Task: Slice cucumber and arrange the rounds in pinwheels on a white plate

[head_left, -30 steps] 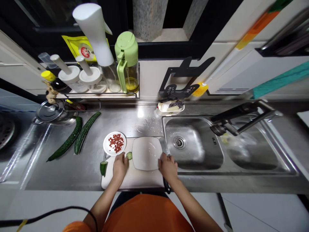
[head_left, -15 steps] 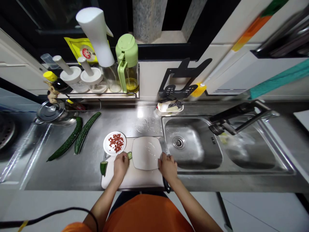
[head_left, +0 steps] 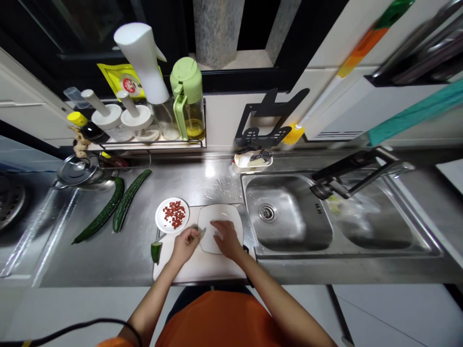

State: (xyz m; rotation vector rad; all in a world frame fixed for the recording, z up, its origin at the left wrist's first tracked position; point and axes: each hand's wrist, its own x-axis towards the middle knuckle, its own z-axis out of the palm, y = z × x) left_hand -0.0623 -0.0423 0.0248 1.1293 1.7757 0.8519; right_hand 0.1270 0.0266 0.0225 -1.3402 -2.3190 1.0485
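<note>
My left hand point(head_left: 185, 244) pinches a thin, pale green cucumber slice point(head_left: 202, 233) at the left rim of a squarish white plate point(head_left: 217, 212). Over that plate hovers my right hand point(head_left: 227, 238), fingers spread, holding nothing. The plate rests on a white cutting board point(head_left: 202, 270). To its right lies a knife point(head_left: 249, 231), its handle mostly hidden by my right forearm. A cut cucumber end point(head_left: 156, 252) sits on the board's left edge. Behind my left hand stands a round white dish point(head_left: 159, 222) with small red pieces point(head_left: 174, 214).
Two whole cucumbers point(head_left: 125, 205) lie on the steel counter at left, by a lidded pot point(head_left: 77, 169). A rack along the wall holds a green oil jug point(head_left: 188, 99) and several seasoning containers. The double sink point(head_left: 289, 246) with a black faucet point(head_left: 343, 171) is at right.
My right hand has moved left from the plate's right edge to above the plate, fingers opening. My left hand has shifted slightly right with the cucumber slice, up to the plate's rim.
</note>
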